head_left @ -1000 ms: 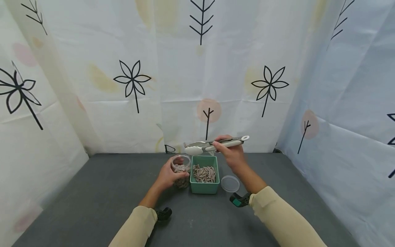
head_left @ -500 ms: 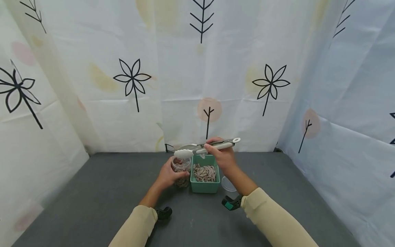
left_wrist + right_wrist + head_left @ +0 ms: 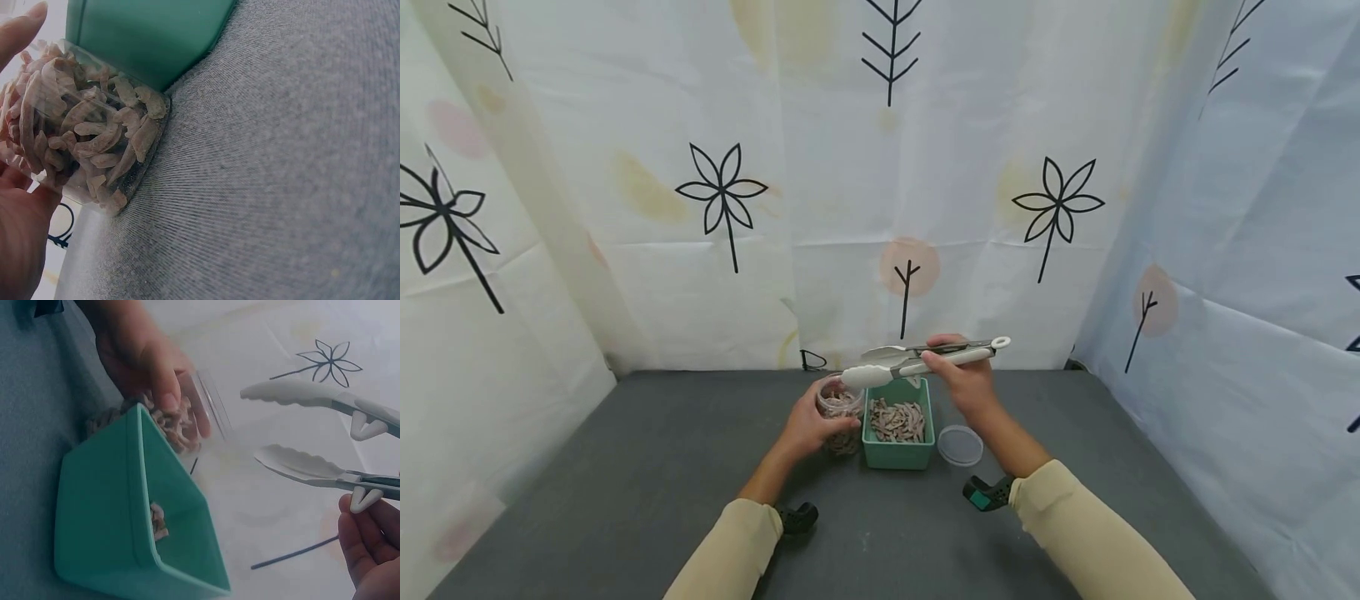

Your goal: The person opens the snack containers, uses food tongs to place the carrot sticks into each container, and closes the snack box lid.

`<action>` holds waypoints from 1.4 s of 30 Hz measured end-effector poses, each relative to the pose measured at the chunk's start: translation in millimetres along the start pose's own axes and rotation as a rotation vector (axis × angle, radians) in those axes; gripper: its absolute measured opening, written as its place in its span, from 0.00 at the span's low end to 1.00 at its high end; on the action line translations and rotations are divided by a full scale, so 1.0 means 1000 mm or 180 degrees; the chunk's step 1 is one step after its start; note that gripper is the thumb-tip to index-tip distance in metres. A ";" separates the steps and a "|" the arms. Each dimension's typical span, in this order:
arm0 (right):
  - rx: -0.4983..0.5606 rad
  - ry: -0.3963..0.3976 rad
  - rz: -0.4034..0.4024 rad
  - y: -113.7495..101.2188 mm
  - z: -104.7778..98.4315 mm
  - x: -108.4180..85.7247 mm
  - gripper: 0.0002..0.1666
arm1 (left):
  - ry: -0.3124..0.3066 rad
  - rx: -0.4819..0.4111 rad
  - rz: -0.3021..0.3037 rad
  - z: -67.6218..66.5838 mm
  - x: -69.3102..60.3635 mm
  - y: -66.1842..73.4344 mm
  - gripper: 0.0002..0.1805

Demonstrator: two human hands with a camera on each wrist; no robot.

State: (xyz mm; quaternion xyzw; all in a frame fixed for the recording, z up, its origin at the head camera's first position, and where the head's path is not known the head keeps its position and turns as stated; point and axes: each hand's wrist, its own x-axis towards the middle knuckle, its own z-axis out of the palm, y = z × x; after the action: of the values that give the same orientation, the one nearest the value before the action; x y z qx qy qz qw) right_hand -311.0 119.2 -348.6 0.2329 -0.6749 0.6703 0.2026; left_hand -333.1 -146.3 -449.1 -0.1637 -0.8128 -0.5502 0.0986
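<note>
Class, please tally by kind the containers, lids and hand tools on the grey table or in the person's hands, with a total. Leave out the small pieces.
Clear cylindrical jar: 1
Green rectangular plastic bin: 1
Round translucent lid: 1
White-tipped metal tongs: 1
Total: 4

Tongs (image 3: 337, 397) cropped, pieces (image 3: 159, 523) hidden
The right wrist view's edge cuts off the tongs' handle ends; the green box (image 3: 97, 512) conceals most pieces inside.
</note>
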 end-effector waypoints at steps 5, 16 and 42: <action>-0.0091 0.0021 0.0004 0.000 -0.016 0.001 0.14 | -0.0030 0.0019 0.0070 0.000 0.000 0.000 0.43; -0.0559 -0.0571 0.0337 0.002 -0.044 0.001 0.20 | 0.0015 0.0118 0.0034 -0.002 0.001 -0.002 0.43; -0.2010 -0.2130 0.0488 -0.008 -0.041 0.032 0.23 | -0.0121 0.0013 0.0139 -0.006 -0.011 0.026 0.42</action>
State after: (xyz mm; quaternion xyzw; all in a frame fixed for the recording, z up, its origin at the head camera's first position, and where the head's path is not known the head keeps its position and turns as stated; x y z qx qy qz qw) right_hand -333.3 158.7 -322.5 0.3127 -0.8894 0.3331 -0.0154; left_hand -313.3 -144.2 -427.8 -0.1915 -0.8119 -0.5431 0.0955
